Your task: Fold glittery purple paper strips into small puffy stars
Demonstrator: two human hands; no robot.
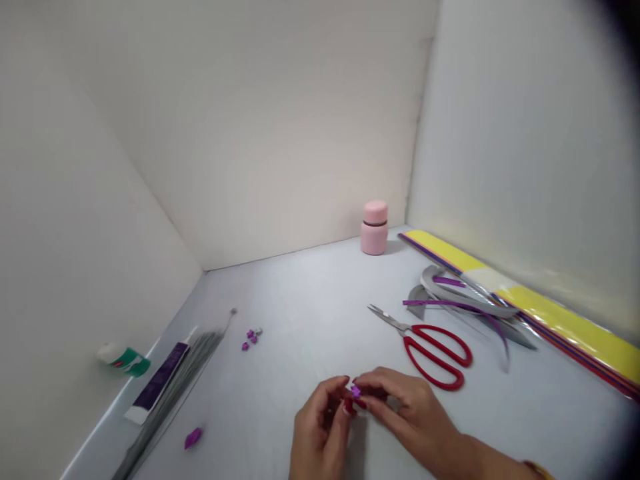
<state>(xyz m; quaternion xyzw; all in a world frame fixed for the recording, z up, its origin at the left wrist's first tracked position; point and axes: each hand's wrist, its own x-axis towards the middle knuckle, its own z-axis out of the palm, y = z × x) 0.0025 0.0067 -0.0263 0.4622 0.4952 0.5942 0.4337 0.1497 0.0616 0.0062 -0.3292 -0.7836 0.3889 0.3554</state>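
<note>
A small purple star [356,391] is pinched between the fingertips of both hands, low and right of the middle of the view. My left hand [323,427] has its thumb and fingers closed at the star's left side. From the right, my right hand [407,413] grips the star between thumb and index finger. Red-handled scissors [435,353] lie just beyond my right hand, their blades slightly apart. Several little purple stars [251,337] sit in a group further left. A larger purple piece [193,438] rests near the front left.
A pink jar [375,228] stands at the back. Grey and purple strips [450,300] lie beside yellow-and-striped packs [550,313] along the right wall. At left are grey wires [175,393], a purple-and-white tube [161,380] and a green-and-white container [124,359].
</note>
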